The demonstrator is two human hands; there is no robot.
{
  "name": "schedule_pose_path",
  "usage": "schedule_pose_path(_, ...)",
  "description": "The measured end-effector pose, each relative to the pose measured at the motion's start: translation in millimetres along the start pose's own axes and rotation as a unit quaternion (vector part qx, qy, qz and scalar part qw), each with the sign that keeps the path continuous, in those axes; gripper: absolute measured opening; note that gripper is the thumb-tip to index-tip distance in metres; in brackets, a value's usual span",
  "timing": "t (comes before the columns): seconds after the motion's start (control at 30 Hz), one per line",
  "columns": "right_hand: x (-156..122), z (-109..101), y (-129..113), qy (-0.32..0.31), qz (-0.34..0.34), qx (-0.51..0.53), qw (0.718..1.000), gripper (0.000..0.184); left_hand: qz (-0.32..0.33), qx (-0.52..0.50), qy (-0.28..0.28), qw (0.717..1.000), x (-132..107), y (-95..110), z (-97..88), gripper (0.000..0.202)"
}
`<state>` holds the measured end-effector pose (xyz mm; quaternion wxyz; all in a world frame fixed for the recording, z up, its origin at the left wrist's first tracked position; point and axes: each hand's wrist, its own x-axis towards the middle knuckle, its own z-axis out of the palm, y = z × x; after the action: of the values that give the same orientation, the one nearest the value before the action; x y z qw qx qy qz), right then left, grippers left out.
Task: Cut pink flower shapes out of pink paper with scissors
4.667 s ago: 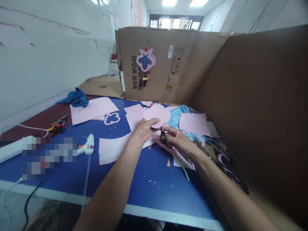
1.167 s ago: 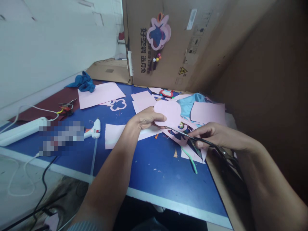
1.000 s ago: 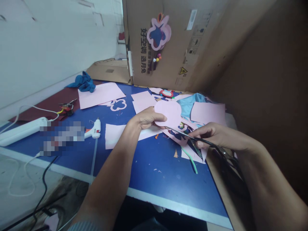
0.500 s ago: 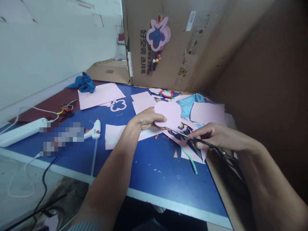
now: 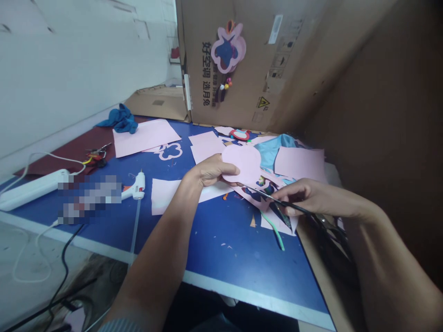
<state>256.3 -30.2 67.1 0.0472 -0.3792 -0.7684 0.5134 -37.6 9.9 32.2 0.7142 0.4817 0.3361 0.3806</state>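
Note:
My left hand (image 5: 216, 169) pinches a pink flower-shaped paper cutout (image 5: 244, 161) above the table, thumb on top and fingers beneath. In my right hand (image 5: 304, 198) is a pair of scissors (image 5: 323, 221), gripped along a blade, with the dark handles pointing back toward my forearm. The narrow tip reaches the lower edge of the cutout; whether it touches the paper I cannot tell. Under the hands lie pink paper scraps and a green strip (image 5: 275, 230).
On the blue table (image 5: 235, 258) are pink sheets (image 5: 145, 137), an openwork paper flower (image 5: 170, 151), a white glue gun (image 5: 138, 186), a power strip (image 5: 34, 189), pliers (image 5: 95, 157) and blue cloth (image 5: 121, 121). A flower ornament (image 5: 228, 48) hangs against a cardboard wall (image 5: 294, 87).
The right hand and scissors have shifted very slightly. My left hand and the cutout look the same.

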Motion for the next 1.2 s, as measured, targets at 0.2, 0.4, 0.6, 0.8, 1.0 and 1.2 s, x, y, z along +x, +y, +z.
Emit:
schedule_pose_path(0.2, -1, 0, -1, 0.008, 0.006, 0.006, 1.0, 0.051, 0.007, 0.012, -0.001, 1.0, 1, -2, -2.8, 0.06)
schedule_pose_path(0.4, -1, 1, -8, 0.011, 0.013, 0.013, 1.0, 0.048, 0.009, 0.004, 0.003, 1.0, 0, 0, 0.4, 0.06)
schedule_pose_path(0.6, 0, 2, -8, 0.009, 0.01, 0.015, 1.0, 0.046, 0.007, 0.004, 0.007, 1.0, 0, 1, 2.8, 0.055)
schedule_pose_path(0.8, -1, 3, -11, 0.013, 0.014, 0.011, 1.0, 0.049, 0.012, 0.002, 0.014, 1.0, -1, 2, 5.0, 0.062)
schedule_pose_path(1.0, -1, 4, -12, 0.023, 0.019, 0.005, 1.0, 0.052, 0.012, -0.002, 0.013, 1.0, -1, 1, 4.3, 0.07)
schedule_pose_path(1.2, 0, 5, -11, 0.031, 0.026, 0.007, 0.999, 0.056, 0.017, -0.007, 0.007, 1.0, 0, 0, 3.1, 0.072)
